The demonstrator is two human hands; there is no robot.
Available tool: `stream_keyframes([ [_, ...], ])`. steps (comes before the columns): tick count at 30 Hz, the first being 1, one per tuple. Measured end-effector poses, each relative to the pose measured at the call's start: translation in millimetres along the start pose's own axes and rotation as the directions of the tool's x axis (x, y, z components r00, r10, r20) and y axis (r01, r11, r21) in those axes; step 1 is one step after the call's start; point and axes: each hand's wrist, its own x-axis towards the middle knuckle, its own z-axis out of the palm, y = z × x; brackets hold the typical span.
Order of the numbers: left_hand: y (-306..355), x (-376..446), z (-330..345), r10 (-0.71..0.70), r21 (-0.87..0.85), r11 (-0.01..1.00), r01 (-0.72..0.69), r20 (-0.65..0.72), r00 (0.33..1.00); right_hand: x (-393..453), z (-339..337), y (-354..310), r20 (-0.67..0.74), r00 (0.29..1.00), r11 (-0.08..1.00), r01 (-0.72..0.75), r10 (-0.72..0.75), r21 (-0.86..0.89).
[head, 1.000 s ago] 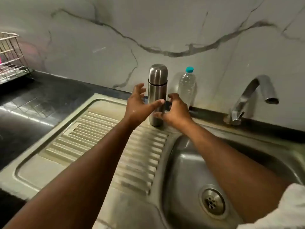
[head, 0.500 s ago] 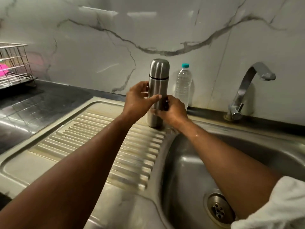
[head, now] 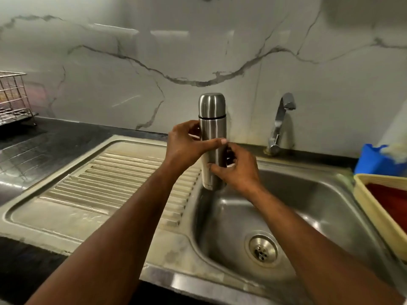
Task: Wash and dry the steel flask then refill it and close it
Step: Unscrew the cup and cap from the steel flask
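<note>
The steel flask [head: 211, 128] is upright with its cap on, lifted over the left edge of the sink basin [head: 319, 199]. My left hand [head: 186, 143] grips its body from the left, thumb across the front. My right hand [head: 236, 169] holds the lower part from the right, fingers curled round it. The plastic water bottle is hidden behind the flask.
A steel tap [head: 279, 122] stands at the back right of the basin. The ribbed drainboard [head: 105, 183] lies to the left, a wire rack [head: 12, 100] at far left. A blue container [head: 372, 159] and a beige basket [head: 378, 205] with something red sit at right.
Both hands closed round the flask and lifted it off the drainboard, moving it right over the basin's edge. The view shifted right.
</note>
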Motion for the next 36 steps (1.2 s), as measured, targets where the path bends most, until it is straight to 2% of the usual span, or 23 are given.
stream_keyframes([
  [3,10,-21,14,0.032,0.003,0.999,-0.032,0.051,0.998,-22,-18,9,0.007,0.999,0.997,-0.053,0.053,0.053],
  [7,11,-45,34,0.093,0.030,0.995,-0.100,0.161,0.983,-40,-32,31,0.105,0.991,0.989,-0.095,0.083,0.117],
  [11,-4,-56,54,0.105,-0.011,0.994,-0.105,0.225,0.969,-43,-37,53,0.189,0.975,0.967,-0.155,0.117,0.204],
  [17,-13,-54,68,0.150,-0.098,0.987,-0.126,0.302,0.941,-47,-29,74,0.120,0.974,0.938,-0.219,0.193,0.267],
  [21,-6,-44,64,0.123,-0.293,0.955,-0.048,0.244,0.962,-50,-22,73,0.085,0.969,0.951,-0.243,0.231,0.189],
  [25,-3,-30,55,0.089,-0.415,0.905,0.092,0.397,0.914,-50,-16,71,0.117,0.961,0.945,-0.270,0.252,0.185],
  [27,-6,-29,54,0.090,-0.441,0.889,0.122,0.430,0.898,-51,-15,72,0.125,0.955,0.940,-0.289,0.270,0.180],
  [32,-3,-32,62,0.094,-0.441,0.896,0.059,0.317,0.944,-48,-13,72,0.087,0.957,0.942,-0.287,0.275,0.175],
  [36,12,-34,69,0.127,-0.298,0.952,-0.075,0.159,0.979,-46,-6,62,-0.045,0.955,0.943,-0.280,0.292,0.179],
])
